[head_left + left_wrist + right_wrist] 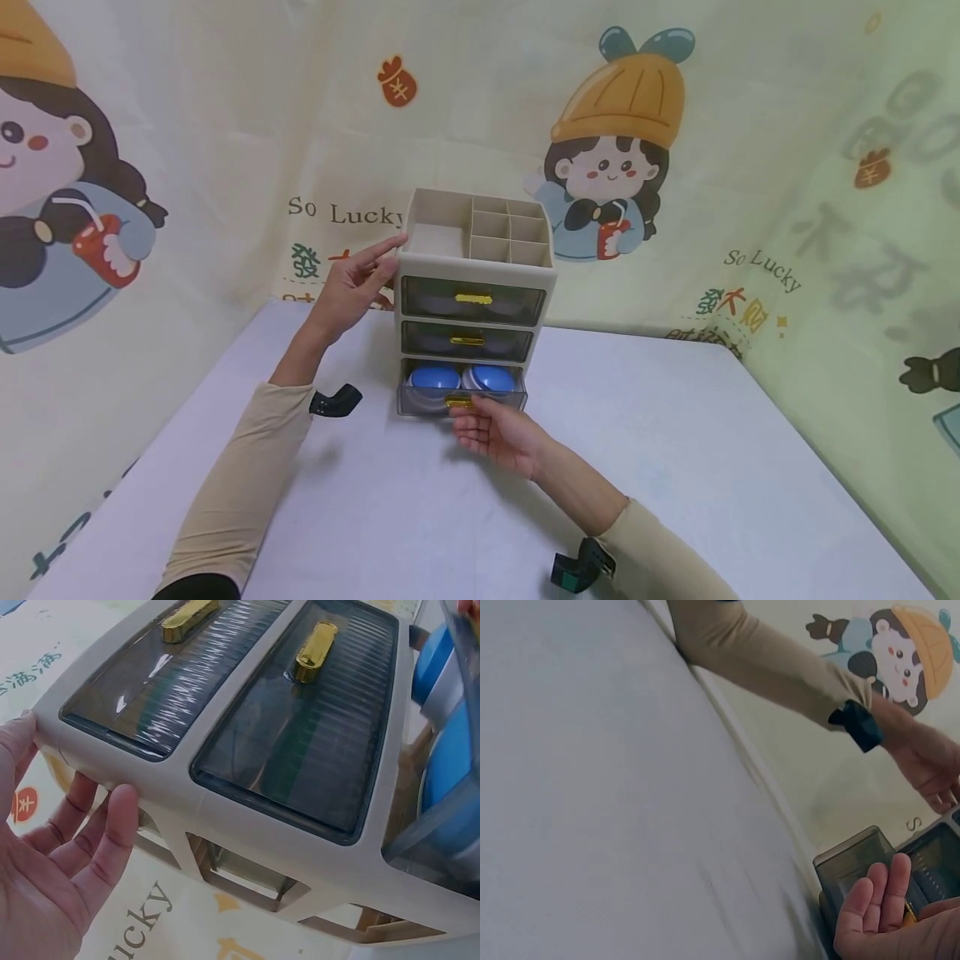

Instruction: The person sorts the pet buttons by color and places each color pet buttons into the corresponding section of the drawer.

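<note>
A cream desktop drawer organizer [476, 265] stands on the table with three smoky see-through drawers, each with a gold handle. Its bottom drawer [420, 403] is pulled out, showing two round containers with blue lids [435, 377] inside. At that drawer's gold handle [458, 402], my right hand [498, 433] pinches with thumb and curled fingers; in the right wrist view those fingers [898, 889] hide most of the handle. My left hand [348, 287] rests against the organizer's upper left side, fingers fairly straight; in the left wrist view its fingertips [124, 799] touch the side frame.
Divided compartments [510, 227] form the organizer's top, with nothing in them. A white cloth covers the table [660, 442]. Behind and beside it hangs a printed cartoon curtain [480, 108]. Black wrist devices [335, 401] sit on both sleeves.
</note>
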`<state>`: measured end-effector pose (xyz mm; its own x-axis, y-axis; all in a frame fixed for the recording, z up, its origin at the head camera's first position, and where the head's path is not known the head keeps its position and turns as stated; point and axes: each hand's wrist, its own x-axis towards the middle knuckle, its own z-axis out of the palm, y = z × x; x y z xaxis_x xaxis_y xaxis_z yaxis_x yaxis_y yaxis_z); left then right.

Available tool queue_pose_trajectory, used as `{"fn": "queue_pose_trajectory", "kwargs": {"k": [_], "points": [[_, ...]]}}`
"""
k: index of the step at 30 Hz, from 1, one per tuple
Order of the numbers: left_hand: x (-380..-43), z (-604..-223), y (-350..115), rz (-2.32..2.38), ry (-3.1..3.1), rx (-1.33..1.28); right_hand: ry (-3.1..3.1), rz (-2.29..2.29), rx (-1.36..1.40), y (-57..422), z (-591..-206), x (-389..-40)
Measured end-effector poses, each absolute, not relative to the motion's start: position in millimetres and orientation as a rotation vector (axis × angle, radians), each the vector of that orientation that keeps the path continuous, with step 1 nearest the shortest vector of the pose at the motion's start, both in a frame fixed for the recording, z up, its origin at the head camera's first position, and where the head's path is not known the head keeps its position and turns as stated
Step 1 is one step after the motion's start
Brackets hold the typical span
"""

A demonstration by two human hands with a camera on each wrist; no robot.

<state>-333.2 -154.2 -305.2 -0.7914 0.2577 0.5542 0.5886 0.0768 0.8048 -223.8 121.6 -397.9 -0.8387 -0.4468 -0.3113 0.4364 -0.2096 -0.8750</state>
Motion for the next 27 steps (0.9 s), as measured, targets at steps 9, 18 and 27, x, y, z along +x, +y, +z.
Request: {"fn": "queue_pose_trajectory", "kwargs": {"k": [9,18,27], "points": [[-331.8,-302.3,-153.5,-1.820,-2.115,-0.849,1.524,-2.129,-0.003,114.7,-401.4,-243.1],[-330.9,-303.4,-153.4,-1.843,-2.097,-0.852,1.591,-2.201,0.054,106.1,-406.0,-261.3],[-331.0,-304.4,-153.0,-1.843,-2.101,-0.840,1.584,-2.240,0.106,104.3,-406.0,-269.3]]}}
